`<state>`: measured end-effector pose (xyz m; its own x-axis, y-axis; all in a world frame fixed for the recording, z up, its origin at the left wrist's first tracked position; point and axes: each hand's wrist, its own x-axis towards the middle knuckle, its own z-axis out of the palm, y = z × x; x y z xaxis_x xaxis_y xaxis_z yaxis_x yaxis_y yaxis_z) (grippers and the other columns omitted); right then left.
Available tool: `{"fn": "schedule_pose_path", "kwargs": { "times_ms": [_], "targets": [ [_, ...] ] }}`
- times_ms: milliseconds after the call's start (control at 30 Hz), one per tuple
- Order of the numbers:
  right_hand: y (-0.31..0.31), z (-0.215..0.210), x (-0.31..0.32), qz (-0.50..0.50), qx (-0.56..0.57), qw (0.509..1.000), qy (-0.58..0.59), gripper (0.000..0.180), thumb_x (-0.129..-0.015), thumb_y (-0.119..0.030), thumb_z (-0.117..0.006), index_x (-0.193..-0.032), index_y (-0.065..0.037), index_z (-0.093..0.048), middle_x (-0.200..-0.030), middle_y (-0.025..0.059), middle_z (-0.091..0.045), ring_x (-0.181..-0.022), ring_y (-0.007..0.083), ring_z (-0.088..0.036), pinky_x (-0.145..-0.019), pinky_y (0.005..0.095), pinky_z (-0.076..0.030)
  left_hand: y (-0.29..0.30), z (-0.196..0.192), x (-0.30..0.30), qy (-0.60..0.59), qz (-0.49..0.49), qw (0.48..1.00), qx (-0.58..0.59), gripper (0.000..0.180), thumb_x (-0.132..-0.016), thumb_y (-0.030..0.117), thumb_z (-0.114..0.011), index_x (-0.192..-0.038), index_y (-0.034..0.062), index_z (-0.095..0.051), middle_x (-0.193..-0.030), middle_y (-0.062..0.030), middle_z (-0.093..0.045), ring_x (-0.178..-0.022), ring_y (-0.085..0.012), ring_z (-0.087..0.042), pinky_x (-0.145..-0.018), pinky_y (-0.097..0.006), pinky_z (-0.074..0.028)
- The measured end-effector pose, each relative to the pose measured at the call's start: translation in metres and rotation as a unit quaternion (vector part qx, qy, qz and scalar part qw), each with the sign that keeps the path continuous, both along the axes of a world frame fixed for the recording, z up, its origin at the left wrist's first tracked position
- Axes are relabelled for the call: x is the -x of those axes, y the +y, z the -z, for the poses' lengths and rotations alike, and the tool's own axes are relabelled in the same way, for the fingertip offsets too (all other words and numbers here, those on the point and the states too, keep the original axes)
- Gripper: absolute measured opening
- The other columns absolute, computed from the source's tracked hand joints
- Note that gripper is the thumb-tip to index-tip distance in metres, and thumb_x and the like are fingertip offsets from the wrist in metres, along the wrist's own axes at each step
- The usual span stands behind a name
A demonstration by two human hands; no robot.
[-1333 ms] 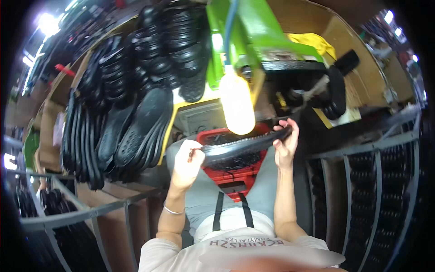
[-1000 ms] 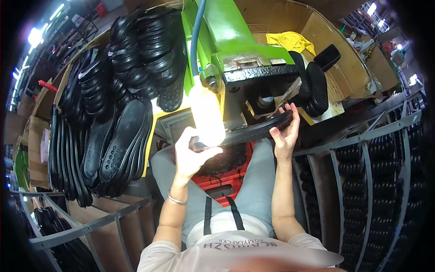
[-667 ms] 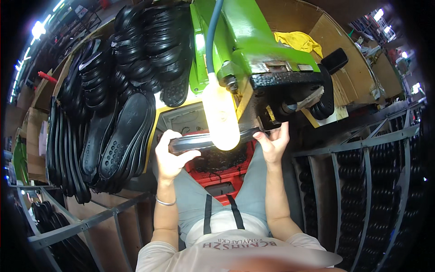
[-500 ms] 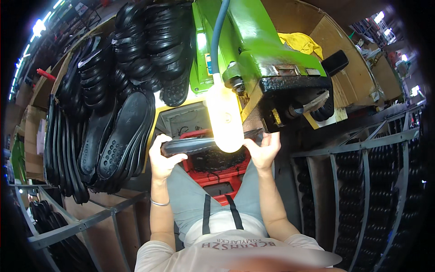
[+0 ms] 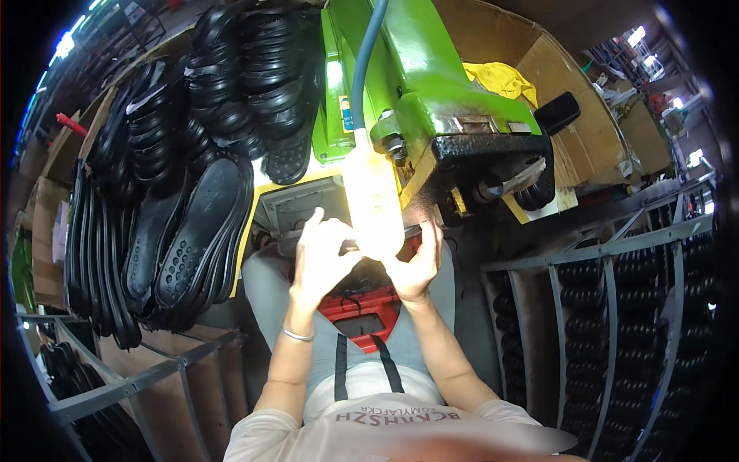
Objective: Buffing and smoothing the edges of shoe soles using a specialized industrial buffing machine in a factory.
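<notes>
Hands: left (image 5: 319, 262), right (image 5: 416, 269) curled, gripping glare-hidden black sole.

Green machine (image 5: 431, 100) and glaring lamp (image 5: 373, 208) crowd above both hands (image 5: 319, 262).

A bright lamp (image 5: 372, 202) hangs from the green machine (image 5: 416, 92). Just below the lamp, the left hand (image 5: 319, 262) and the right hand (image 5: 416, 266) are raised close together, fingers curled around something dark (the glare hides most of it). Left of the lamp, black shoe soles (image 5: 185, 177) lie stacked. Below it sits a red crate (image 5: 362, 308).
</notes>
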<state>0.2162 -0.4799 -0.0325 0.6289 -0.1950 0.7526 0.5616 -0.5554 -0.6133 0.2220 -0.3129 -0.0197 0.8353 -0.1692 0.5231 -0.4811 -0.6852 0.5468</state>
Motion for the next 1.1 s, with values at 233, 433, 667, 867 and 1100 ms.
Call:
{"fn": "schedule_pose_path", "kwargs": {
  "times_ms": [233,433,667,867,1100],
  "targets": [
    [0.001,0.002,0.002,-0.052,-0.105,0.993,0.019,0.073,-0.057,-0.004,-0.087,-0.119,0.006,-0.05,-0.114,0.0155,-0.05,-0.103,0.0294,-0.056,-0.088,0.038,-0.048,-0.007,-0.023,0.01,-0.016,-0.008,0.999,0.029,0.017,-0.069,0.017,-0.074,-0.08,0.0084,-0.064,-0.072,-0.007,-0.058,-0.068,-0.025,-0.055,-0.063,-0.036,-0.044],
    [-0.017,0.0,0.004,-0.1,-0.126,0.987,0.019,0.065,-0.057,0.007,-0.08,-0.115,0.002,-0.05,-0.113,0.0132,-0.043,-0.098,0.0255,-0.054,-0.088,0.036,-0.049,-0.006,-0.045,0.014,-0.134,0.011,0.99,-0.045,0.018,-0.067,0.013,-0.071,-0.084,0.0089,-0.066,-0.076,-0.0051,-0.059,-0.07,-0.0234,-0.055,-0.062,-0.035,-0.041],
    [-0.033,0.005,0.001,-0.092,-0.015,0.993,-0.068,0.039,-0.064,0.005,-0.077,-0.09,0.0,-0.048,-0.099,0.0138,-0.05,-0.094,0.0297,-0.06,-0.085,0.0479,-0.057,-0.009,-0.037,0.022,-0.176,0.012,0.982,-0.066,0.024,-0.064,0.006,-0.069,-0.088,0.006,-0.068,-0.083,-0.0074,-0.062,-0.074,-0.0224,-0.057,-0.066,-0.036,-0.041],
    [-0.037,0.003,0.002,-0.1,0.038,0.988,-0.113,0.033,-0.071,-0.001,-0.078,-0.09,0.0,-0.051,-0.099,0.0155,-0.054,-0.098,0.0352,-0.062,-0.086,0.0483,-0.056,-0.009,-0.015,0.034,-0.193,-0.028,0.979,-0.05,0.033,-0.061,0.003,-0.068,-0.094,0.0089,-0.07,-0.09,-0.0065,-0.065,-0.084,-0.0227,-0.058,-0.075,-0.038,-0.041],
    [-0.036,0.003,0.005,-0.117,0.05,0.984,-0.124,0.039,-0.057,0.018,-0.059,-0.093,0.001,-0.058,-0.105,0.0171,-0.058,-0.103,0.0413,-0.062,-0.087,0.0445,-0.055,-0.005,0.004,0.045,-0.186,-0.047,0.979,-0.07,0.038,-0.058,0.005,-0.069,-0.094,0.0117,-0.072,-0.097,-0.0055,-0.065,-0.088,-0.0217,-0.057,-0.078,-0.037,-0.037]
  ]
}}
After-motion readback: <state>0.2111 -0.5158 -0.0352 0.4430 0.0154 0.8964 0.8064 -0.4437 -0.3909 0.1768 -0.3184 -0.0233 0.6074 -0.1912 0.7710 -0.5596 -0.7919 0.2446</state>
